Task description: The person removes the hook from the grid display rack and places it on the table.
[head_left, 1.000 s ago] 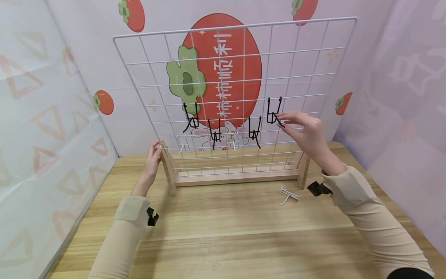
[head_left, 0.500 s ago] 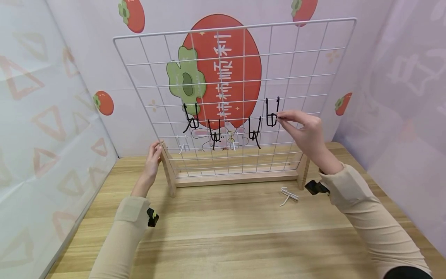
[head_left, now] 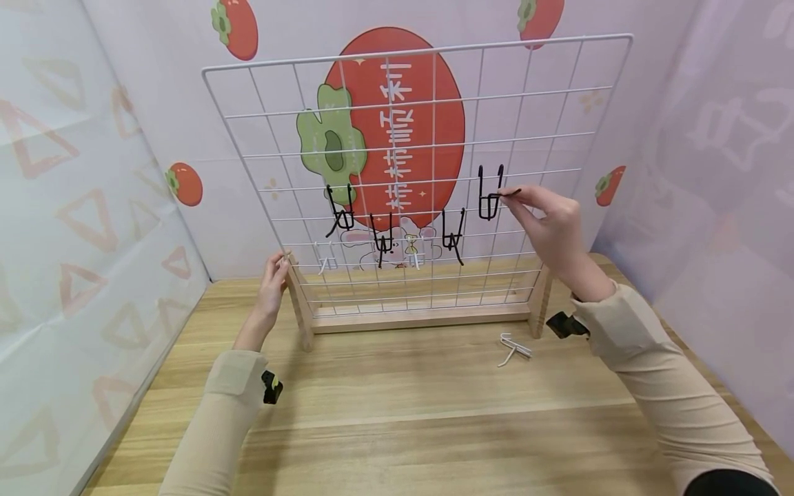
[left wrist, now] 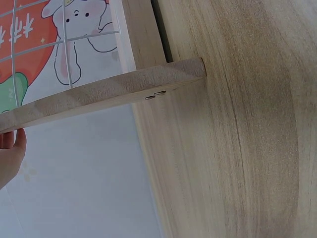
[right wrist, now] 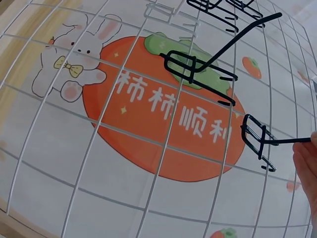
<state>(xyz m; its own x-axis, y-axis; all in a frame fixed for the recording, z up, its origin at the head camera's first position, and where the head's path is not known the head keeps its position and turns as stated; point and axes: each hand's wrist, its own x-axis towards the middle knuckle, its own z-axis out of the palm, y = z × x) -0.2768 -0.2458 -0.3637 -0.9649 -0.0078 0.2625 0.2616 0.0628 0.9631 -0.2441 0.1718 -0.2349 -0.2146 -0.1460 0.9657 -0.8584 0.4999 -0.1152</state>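
My right hand [head_left: 548, 224] pinches the prong of a black wire hook [head_left: 489, 207] between thumb and fingertips. The hook's two upper tips overlap the white wire grid [head_left: 417, 51] on its right half, and its prong points right. In the right wrist view the same hook [right wrist: 261, 141] shows at the right edge, with the hand [right wrist: 308, 166] partly cut off. My left hand [head_left: 271, 286] grips the upper end of the left leg of the wooden stand [head_left: 299, 303]. The left wrist view shows its fingers behind that leg [left wrist: 114, 87].
Other black hooks [head_left: 453, 239] hang on the grid, with white hooks [head_left: 327, 260] among them. A loose white hook [head_left: 513, 348] lies on the wooden table [head_left: 397, 413], in front of the stand's right leg. A printed backdrop [head_left: 149, 89] surrounds the table.
My right hand has shifted the pinched hook slightly, first down and left, then back up and right. Its prong has swung from pointing down-right to pointing right. The left hand stays put.
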